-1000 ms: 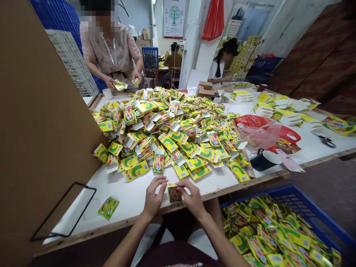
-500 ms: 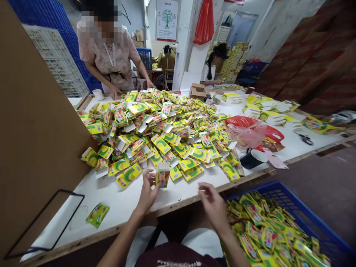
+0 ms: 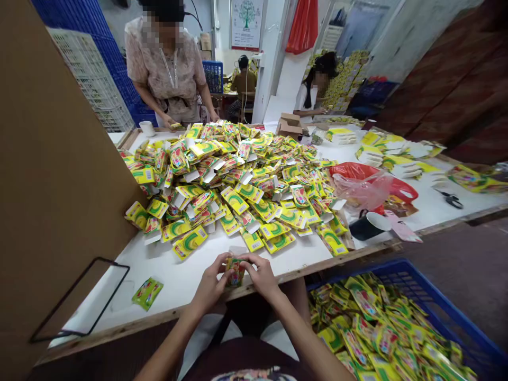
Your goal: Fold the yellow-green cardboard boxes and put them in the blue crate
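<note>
Both my hands meet over the table's front edge around one small yellow-green box [image 3: 235, 273] with a pale flap at its top. My left hand [image 3: 212, 280] pinches the box's left side between thumb and fingers. On the opposite side, my right hand [image 3: 260, 274] has its thumb and fingertips closed at the upper right of the box. Just beyond lies a large heap of similar yellow boxes [image 3: 234, 200], many with white end flaps sticking out. A green sachet [image 3: 147, 293] rests flat on the table left of my hands.
A cardboard sheet [image 3: 75, 159] and black wire frame [image 3: 85, 301] stand at left. The blue crate [image 3: 413, 275] at lower right holds many packets. A dark mug [image 3: 367, 226] lies tipped near a red bag [image 3: 357, 170]; scissors [image 3: 451, 199] are farther right. A co-worker [image 3: 166, 79] stands behind the heap.
My right hand has come in from the right and now grips the box together with my left hand. The box has moved down, closer to me. The whole view has shifted slightly.
</note>
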The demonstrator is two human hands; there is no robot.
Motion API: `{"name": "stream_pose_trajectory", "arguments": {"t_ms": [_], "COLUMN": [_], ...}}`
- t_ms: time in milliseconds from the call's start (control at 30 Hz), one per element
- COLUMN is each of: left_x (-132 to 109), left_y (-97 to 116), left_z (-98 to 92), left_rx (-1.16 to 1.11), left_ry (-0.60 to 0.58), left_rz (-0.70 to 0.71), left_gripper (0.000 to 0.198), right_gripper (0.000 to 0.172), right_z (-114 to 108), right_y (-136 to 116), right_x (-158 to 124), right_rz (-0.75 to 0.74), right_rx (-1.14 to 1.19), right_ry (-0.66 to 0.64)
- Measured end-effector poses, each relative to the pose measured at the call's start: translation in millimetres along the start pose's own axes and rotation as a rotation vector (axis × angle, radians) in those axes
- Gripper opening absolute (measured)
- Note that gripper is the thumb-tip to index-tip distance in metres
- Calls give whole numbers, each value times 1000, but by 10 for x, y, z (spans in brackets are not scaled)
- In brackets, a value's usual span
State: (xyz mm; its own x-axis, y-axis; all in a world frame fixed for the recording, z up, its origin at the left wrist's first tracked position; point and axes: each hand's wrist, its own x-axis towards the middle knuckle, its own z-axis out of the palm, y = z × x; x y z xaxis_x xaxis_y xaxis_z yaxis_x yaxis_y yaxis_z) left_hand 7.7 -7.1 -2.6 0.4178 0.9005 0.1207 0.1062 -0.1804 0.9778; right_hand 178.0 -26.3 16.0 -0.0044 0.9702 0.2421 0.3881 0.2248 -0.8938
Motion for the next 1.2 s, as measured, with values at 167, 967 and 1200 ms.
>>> {"name": "stream_pose_trajectory", "arguments": {"t_ms": [167, 967, 1200], "left_x": [55, 19, -31], "left_y": [-66, -33, -69], "left_z": [-7, -51, -183], "left_rx": [4, -96, 130], "left_ry": [125, 346, 328], "left_rz": [61, -48, 128], "left_gripper": [16, 16, 15], "right_gripper": [18, 16, 18], "right_z": [120, 339, 221], "right_y": [20, -84, -116], "right_x": [133, 192, -19], "right_rz": [-22, -41, -35], "right_rx": [44, -71, -35], "right_ry": [-3, -19, 43]}}
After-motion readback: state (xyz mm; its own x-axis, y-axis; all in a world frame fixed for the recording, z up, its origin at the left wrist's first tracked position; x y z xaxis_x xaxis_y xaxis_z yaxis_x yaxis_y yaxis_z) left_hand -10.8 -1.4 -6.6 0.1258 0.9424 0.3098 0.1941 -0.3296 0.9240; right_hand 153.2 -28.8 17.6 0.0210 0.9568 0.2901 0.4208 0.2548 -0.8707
